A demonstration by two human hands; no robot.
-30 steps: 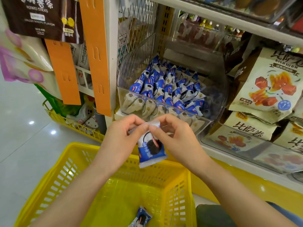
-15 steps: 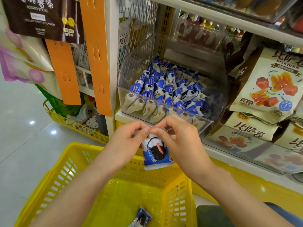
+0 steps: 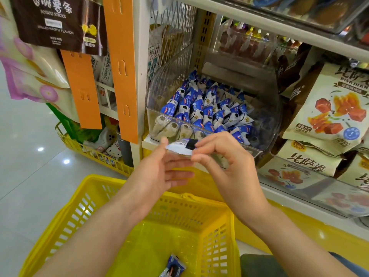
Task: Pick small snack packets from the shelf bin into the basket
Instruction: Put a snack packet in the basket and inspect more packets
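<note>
Head cam: right hand (image 3: 225,162) pinches a packet (image 3: 180,148) between bin (image 3: 265,120) and basket (image 3: 199,216), while the left hand (image 3: 159,174) is flat and loose, thumb just touching it. One other packet (image 3: 173,267) is already in the basket and the bin's packed, so I'd say barely started.

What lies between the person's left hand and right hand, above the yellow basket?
In the head view, one small blue-and-white snack packet spans the gap: the right hand pinches its right end, the left hand touches its left end with its thumb.
</note>
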